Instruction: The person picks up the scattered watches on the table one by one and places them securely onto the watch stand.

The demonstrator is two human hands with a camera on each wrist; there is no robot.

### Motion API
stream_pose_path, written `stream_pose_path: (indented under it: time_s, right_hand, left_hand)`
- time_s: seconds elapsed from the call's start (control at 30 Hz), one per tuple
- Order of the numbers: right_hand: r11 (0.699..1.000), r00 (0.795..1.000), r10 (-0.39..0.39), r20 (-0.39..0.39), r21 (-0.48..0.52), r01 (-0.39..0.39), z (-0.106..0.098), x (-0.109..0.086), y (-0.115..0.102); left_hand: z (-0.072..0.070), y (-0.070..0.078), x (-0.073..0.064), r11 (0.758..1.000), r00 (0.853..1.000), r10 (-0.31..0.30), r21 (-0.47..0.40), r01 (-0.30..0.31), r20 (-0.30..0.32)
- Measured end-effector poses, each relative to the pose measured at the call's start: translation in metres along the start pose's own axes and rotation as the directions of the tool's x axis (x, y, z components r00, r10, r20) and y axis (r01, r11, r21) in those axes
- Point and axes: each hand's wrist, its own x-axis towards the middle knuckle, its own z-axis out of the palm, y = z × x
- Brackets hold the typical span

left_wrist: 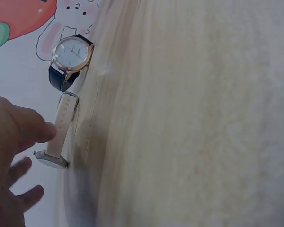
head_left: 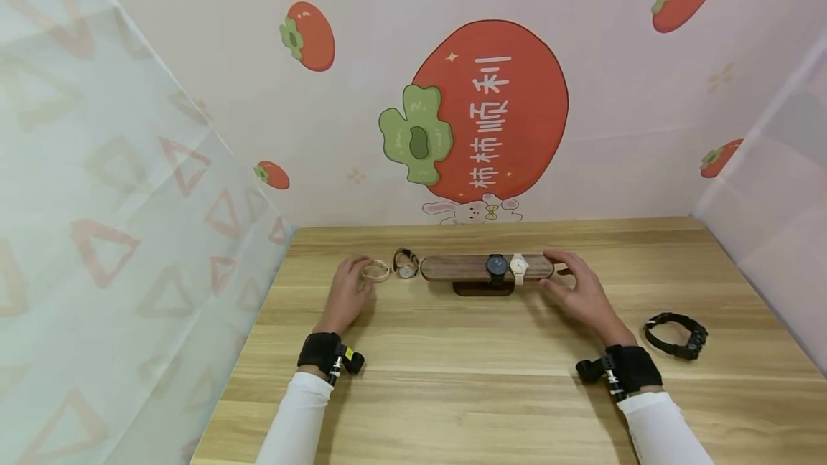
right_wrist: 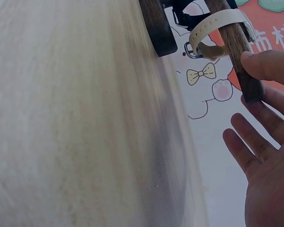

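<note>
At the back of the wooden table, my left hand (head_left: 349, 291) holds a cream-strapped watch (head_left: 375, 271) between thumb and fingers. In the left wrist view the thumb lies against its pale strap (left_wrist: 61, 123); the index finger is hidden. Just right of it stands a dark-strapped watch (head_left: 405, 268) with a white dial and rose-gold case (left_wrist: 72, 53). My right hand (head_left: 581, 294) pinches the right end of a long wooden watch stand (head_left: 452, 268), its other fingers spread. A black watch (head_left: 497, 266) and a cream watch (head_left: 519, 266) hang side by side on the stand's bar.
A black watch (head_left: 677, 336) with a looped strap lies on the table (head_left: 465, 393), right of my right forearm. Behind the table rises a printed backdrop (head_left: 349, 135), and side panels (head_left: 142, 250) close in the left and right.
</note>
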Motion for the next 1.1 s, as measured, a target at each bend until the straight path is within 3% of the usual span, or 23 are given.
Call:
stream_pose_path:
  time_s: [0.27,0.6,1.1]
  right_hand:
    - [1.000,1.000,0.007,0.000,-0.007,-0.007,-0.0016,-0.0024,-0.0002]
    - [1.000,1.000,0.013,0.001,-0.014,-0.013,-0.0023,-0.0030,0.0003]
    - [1.000,1.000,0.012,0.008,-0.020,-0.012,-0.0015,-0.0014,-0.0008]
  left_hand:
    - [0.0033,-0.0019,-0.0007,0.994,0.983,-0.108,0.045,0.102,0.147]
    - [0.0015,0.0012,-0.0025,0.986,0.978,-0.161,0.063,0.154,0.133]
    - [-0.0006,0.0002,-0.0010,0.982,0.975,-0.186,0.063,0.180,0.123]
